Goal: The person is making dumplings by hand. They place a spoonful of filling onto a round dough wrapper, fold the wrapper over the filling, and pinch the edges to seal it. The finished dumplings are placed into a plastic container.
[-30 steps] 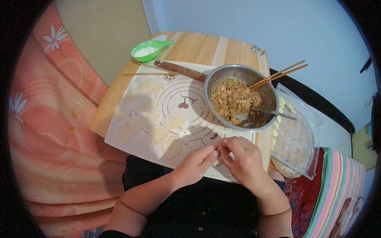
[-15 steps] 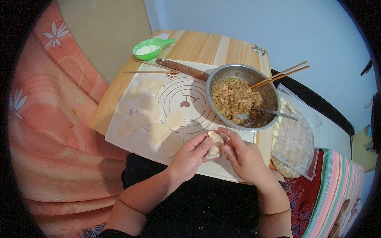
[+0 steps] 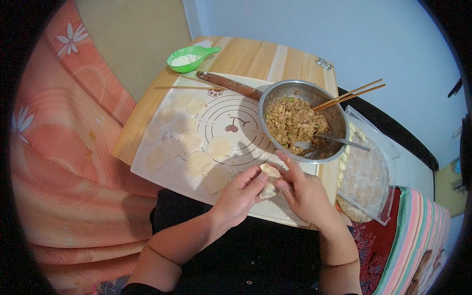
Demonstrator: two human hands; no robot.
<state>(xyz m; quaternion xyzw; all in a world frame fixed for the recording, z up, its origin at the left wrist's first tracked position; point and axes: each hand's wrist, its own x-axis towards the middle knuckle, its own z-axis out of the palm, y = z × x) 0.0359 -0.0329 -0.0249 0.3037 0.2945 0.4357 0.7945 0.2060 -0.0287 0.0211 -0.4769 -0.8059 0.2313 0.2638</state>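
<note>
Between my two hands is a dumpling (image 3: 269, 180), a pale folded wrapper with a ruffled edge. My left hand (image 3: 239, 193) grips it from the left, thumb along its side. My right hand (image 3: 306, 192) presses its thumb against the right edge, with the index finger raised and stretched toward the bowl. Below the hands lies a white kneading mat (image 3: 265, 210) with printed circles. Round dough wrappers (image 3: 199, 163) lie spread over its left half, some overlapping. Just beyond my right hand stands a metal bowl (image 3: 339, 156) of minced filling (image 3: 295, 123), with a spoon (image 3: 344, 141) resting in it.
Chopsticks (image 3: 350, 96) lean over the bowl's right rim. A wooden rolling pin (image 3: 228, 84) touches its left side. At the far left of the wooden table (image 3: 246, 54) sits a green scoop (image 3: 189, 66) of flour. On the right, a round woven tray (image 3: 366, 172) holds finished dumplings (image 3: 345, 157) beside a clear lid.
My right index finger has lifted away from the dumpling and straightened. The dumpling has shifted slightly right in my fingers, and the whole view has moved a little.
</note>
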